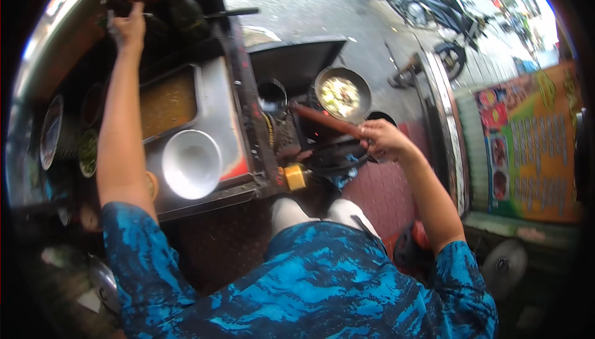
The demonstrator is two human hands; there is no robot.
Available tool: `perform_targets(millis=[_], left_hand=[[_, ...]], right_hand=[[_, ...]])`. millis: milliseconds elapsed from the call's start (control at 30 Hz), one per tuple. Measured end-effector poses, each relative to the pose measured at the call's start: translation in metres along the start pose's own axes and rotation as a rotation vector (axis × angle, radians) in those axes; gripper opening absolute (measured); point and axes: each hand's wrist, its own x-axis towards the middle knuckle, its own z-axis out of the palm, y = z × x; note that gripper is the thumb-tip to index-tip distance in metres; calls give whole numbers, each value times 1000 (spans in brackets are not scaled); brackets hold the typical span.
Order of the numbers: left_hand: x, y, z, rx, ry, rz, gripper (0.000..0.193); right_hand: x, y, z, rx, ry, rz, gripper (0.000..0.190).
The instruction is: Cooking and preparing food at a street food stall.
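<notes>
At the upper left, my left hand (126,27) reaches far out and is closed around a dark bottle (120,6). A taller green glass bottle (182,6) with a pale cap stands to the right of it. My right hand (383,140) grips a brown wooden handle (327,119) that points left. Its far end meets a round dark metal vessel or ladle head (272,95); whether they are joined I cannot tell. Just beyond the handle, a wok (361,89) on the stove holds pale yellow-white food (338,96), perhaps egg.
A white bowl (192,164) sits on the metal counter (216,88), near a rectangular tray of brown sauce (168,102). Chopped greens (87,153) lie left of my arm. A black pan (337,157) is below the handle. Beyond stands a parked motorcycle (432,4); a printed banner (534,144) hangs right.
</notes>
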Motion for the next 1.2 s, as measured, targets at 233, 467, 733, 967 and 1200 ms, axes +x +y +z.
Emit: perform_targets(millis=[233, 467, 733, 967, 1200], left_hand=[[38, -49, 19, -27, -144, -104, 44], [21, -71, 20, 138, -220, -266, 54], [15, -64, 16, 422, -462, -222, 74], [-59, 37, -49, -1, -135, -52, 46], [-237, 289, -111, -626, -228, -261, 31]], right_hand=[[-84, -12, -42, 41, 283, -158, 17], [-107, 24, -64, -30, 569, -276, 15], [-115, 61, -88, -673, 780, -468, 29], [-122, 63, -128, -993, 621, -563, 26], [-83, 75, -171, -1066, 533, -586, 27]])
